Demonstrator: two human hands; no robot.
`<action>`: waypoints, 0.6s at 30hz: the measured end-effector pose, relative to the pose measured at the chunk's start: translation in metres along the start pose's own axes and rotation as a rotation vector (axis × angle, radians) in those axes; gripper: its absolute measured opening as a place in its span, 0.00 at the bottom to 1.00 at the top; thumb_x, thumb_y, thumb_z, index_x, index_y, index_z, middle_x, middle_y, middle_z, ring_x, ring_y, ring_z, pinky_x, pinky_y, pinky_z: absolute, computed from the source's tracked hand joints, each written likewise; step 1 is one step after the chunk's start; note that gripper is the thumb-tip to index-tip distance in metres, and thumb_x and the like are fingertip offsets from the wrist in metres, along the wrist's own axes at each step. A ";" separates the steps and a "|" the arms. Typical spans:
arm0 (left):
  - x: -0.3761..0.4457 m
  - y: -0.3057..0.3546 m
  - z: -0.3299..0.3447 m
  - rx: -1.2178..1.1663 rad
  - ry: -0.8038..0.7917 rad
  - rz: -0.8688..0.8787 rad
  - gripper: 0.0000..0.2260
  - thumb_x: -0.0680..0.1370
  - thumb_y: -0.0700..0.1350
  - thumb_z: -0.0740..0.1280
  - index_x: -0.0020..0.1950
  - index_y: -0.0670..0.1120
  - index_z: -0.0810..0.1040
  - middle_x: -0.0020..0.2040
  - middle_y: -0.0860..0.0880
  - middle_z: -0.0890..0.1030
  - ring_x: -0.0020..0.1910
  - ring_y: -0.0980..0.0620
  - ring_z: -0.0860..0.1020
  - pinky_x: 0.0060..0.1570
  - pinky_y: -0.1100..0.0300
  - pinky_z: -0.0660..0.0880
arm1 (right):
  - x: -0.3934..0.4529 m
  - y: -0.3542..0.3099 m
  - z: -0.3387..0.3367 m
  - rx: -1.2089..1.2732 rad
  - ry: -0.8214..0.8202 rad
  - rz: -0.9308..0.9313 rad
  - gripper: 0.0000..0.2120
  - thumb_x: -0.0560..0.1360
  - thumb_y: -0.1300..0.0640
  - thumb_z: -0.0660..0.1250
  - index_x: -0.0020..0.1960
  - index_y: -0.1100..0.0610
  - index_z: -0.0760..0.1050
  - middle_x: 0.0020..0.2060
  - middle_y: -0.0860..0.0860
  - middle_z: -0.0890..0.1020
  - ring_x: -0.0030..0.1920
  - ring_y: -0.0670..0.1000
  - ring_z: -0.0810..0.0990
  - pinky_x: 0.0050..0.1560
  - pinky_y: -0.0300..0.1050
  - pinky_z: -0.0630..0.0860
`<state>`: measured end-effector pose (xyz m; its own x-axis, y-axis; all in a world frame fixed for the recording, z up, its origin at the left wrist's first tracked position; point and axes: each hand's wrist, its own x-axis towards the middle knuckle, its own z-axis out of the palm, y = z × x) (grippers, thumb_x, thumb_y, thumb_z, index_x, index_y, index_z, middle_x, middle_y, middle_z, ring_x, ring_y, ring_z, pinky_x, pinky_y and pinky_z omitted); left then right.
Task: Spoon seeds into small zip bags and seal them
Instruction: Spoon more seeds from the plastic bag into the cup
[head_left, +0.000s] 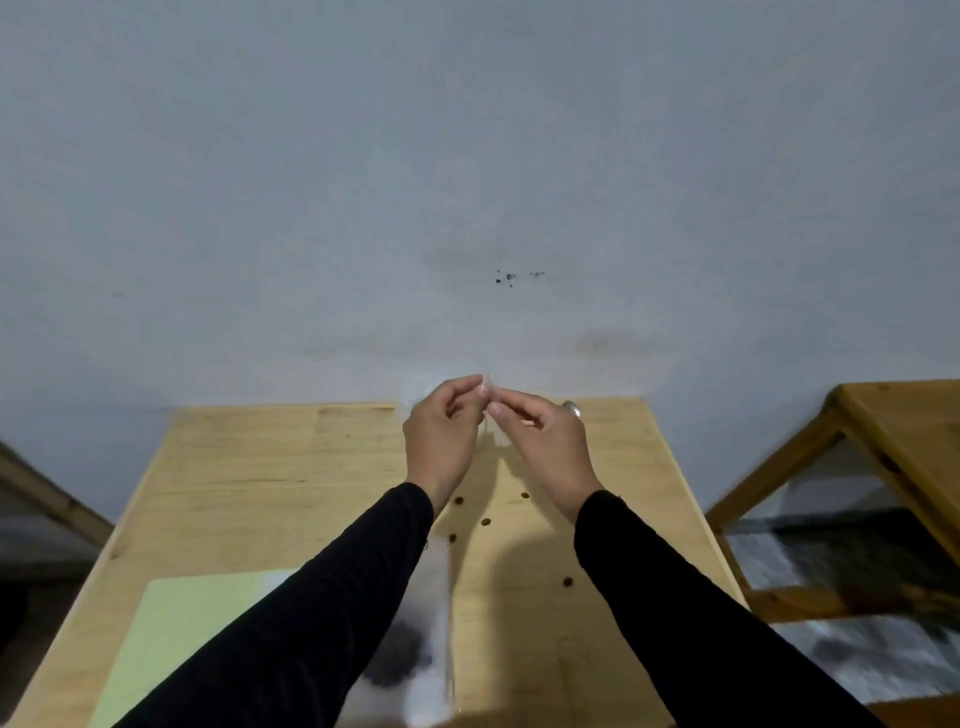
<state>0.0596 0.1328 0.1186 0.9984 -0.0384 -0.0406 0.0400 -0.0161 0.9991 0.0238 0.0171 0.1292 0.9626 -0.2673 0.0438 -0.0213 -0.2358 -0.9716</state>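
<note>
While both arms reach out over the wooden table (249, 467), the left hand (441, 441) and the right hand (545, 447) meet above its far edge and pinch a small clear zip bag (491, 415) between thumbs and fingertips, each gripping the top edge from its own side. The bag hangs down between the two hands, so thin and transparent that I cannot tell what it holds or whether its strip is closed. A ring (571, 409) shows on the right hand. Several loose seeds (486, 521) lie scattered on the table below the wrists. Nearer the person, a larger clear plastic bag (431, 649) with a dark heap inside lies just beside a pale green sheet (176, 639). A wooden shelf (883, 441) stands to the right.
</note>
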 end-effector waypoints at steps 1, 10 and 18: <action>0.003 -0.001 -0.008 -0.013 -0.008 -0.013 0.07 0.76 0.50 0.68 0.53 0.51 0.81 0.46 0.53 0.84 0.47 0.57 0.82 0.55 0.57 0.78 | 0.001 -0.001 0.007 -0.001 -0.007 -0.009 0.11 0.75 0.57 0.68 0.57 0.54 0.81 0.50 0.45 0.83 0.45 0.27 0.76 0.44 0.19 0.67; 0.017 -0.009 -0.044 -0.076 0.003 -0.078 0.07 0.76 0.45 0.70 0.52 0.46 0.82 0.43 0.49 0.85 0.46 0.54 0.83 0.50 0.59 0.79 | 0.014 0.005 0.047 -0.019 -0.009 0.005 0.06 0.74 0.57 0.69 0.48 0.50 0.83 0.45 0.43 0.85 0.49 0.40 0.81 0.54 0.38 0.76; 0.026 -0.012 -0.040 0.034 0.078 -0.045 0.06 0.75 0.41 0.70 0.50 0.50 0.81 0.40 0.49 0.84 0.42 0.54 0.83 0.47 0.63 0.79 | 0.029 0.008 0.059 -0.174 0.025 -0.159 0.04 0.75 0.65 0.65 0.45 0.57 0.75 0.35 0.45 0.79 0.37 0.37 0.78 0.39 0.26 0.72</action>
<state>0.0871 0.1717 0.1061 0.9957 0.0413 -0.0833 0.0853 -0.0504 0.9951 0.0673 0.0623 0.1088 0.9508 -0.2361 0.2007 0.0818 -0.4336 -0.8974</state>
